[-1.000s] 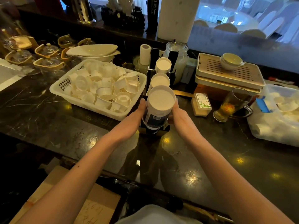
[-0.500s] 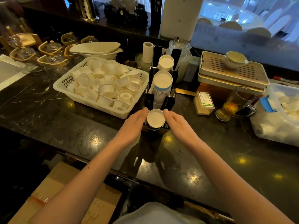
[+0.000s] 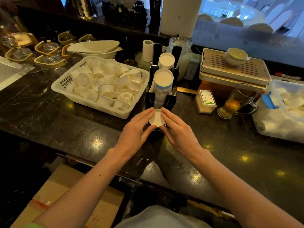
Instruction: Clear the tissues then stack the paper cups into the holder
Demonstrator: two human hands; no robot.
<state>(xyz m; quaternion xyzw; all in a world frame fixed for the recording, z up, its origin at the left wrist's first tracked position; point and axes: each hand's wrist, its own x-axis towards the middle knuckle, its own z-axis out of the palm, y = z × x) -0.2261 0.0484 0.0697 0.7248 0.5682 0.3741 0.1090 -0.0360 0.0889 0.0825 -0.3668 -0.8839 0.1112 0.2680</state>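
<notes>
Obs: cup stack sits in nearest slot of black holder on bench, only its white round end showing. Long axis runs down into slot, tilted slightly toward the viewer.

L hand and R hand flank the stack, one each side, fingertips touching above it. Both grips loosely curled round the end, cupping it; fingers not spread. Neither hand nearer; stack lies dead centre between them, just ahead of the palms.

Two taller stacks stand in slots behind.

Est.: seating step, near done. Next move likely a straight release, both hands off evenly so the stack doesn't tip.

No tissues id'd near holder. Basket of small tubs to the left, apart.
</notes>
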